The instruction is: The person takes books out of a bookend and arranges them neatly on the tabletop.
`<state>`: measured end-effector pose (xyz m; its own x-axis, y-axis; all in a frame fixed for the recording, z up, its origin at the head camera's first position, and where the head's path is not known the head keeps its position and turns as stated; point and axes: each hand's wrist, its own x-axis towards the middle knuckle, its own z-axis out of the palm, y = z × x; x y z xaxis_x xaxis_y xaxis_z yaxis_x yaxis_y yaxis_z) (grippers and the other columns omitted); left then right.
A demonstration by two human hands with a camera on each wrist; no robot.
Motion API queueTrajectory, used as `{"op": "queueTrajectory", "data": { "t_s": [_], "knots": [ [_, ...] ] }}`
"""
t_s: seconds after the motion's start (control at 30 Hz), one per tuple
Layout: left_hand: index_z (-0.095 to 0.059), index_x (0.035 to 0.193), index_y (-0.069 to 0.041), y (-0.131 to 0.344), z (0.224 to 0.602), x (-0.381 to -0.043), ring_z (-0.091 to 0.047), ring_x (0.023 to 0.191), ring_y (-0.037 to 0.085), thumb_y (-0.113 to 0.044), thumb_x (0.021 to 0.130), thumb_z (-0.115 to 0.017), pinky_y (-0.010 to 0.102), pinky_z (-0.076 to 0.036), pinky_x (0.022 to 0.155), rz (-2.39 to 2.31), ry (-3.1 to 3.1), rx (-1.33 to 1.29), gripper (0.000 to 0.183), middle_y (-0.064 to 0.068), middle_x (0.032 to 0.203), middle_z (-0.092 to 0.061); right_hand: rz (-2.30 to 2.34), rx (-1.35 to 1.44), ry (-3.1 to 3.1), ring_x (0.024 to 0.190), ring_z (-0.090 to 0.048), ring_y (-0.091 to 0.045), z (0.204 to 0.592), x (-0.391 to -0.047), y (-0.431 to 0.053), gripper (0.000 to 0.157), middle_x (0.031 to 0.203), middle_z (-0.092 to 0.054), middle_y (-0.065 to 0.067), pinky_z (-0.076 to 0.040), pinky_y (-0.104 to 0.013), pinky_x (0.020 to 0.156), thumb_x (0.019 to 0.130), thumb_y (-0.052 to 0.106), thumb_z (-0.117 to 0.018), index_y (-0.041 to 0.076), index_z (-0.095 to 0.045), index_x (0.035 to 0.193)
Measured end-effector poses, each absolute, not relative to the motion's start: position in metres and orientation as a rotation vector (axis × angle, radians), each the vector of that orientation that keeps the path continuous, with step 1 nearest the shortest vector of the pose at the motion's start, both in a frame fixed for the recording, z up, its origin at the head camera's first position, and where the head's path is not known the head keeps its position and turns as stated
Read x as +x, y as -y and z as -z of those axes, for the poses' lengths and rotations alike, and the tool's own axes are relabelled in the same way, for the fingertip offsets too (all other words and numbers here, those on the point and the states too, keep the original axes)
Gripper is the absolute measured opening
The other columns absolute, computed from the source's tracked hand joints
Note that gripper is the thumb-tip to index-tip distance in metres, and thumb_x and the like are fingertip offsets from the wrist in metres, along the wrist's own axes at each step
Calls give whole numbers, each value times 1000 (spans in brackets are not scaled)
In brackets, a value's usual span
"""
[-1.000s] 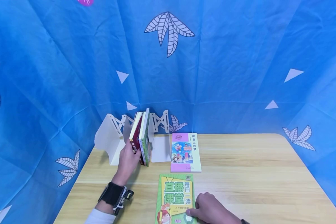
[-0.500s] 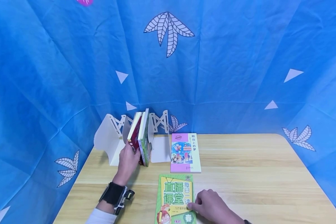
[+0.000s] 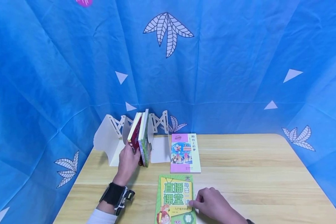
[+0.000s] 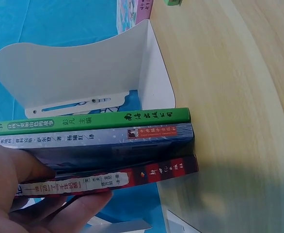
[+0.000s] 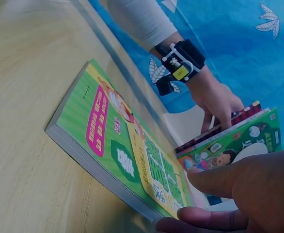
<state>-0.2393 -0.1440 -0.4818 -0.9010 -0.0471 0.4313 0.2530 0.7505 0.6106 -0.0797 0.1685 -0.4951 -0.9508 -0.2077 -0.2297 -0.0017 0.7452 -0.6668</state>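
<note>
My left hand (image 3: pixel 128 159) grips a dark red book (image 4: pixel 113 180), thumb on its inner side and fingers outside. Beside it, a blue-and-white-spined book (image 4: pixel 156 138) and a green-spined book (image 4: pixel 156 115) stand upright together in a white expanding bookend (image 3: pixel 159 151). The red book leans left, with a gap from the others at its top. A green book (image 3: pixel 175 194) lies flat on the table, cover up. My right hand (image 3: pixel 212 203) rests at that book's right edge, with the thumb tip touching or just over the cover's edge.
A pink-and-cream book (image 3: pixel 185 152) lies flat right of the bookend. The bookend's left panel (image 3: pixel 103 135) stands beyond the left hand. A wooden table (image 3: pixel 254 174) carries everything, and a blue patterned cloth (image 3: pixel 226 62) hangs behind it.
The right thumb has drawn back from the green book's cover toward its right edge, and the hand has shifted slightly away from me. The red book leans slightly farther left in my left hand.
</note>
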Motion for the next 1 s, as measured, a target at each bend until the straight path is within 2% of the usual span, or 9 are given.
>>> {"op": "queueTrajectory", "data": {
  "t_s": [0.57,1.0],
  "knots": [
    [-48,135,8,146,478,-236,-72,103,50,-3,93,-69,54,-66,80,974,2556,-143,47,36,120,-69,1024,-162,-2656,60,-45,-7,496,-78,-170,35,61,-55,9,-33,-20,54,89,45,-77,21,-65,69],
    [-46,140,5,147,479,-231,-71,109,49,-2,94,-67,53,-66,83,1027,2586,-138,51,35,126,-67,1021,-181,-2662,60,-46,-8,494,-77,-170,34,62,-56,9,-34,-20,55,89,45,-78,19,-66,70]
  ]
}}
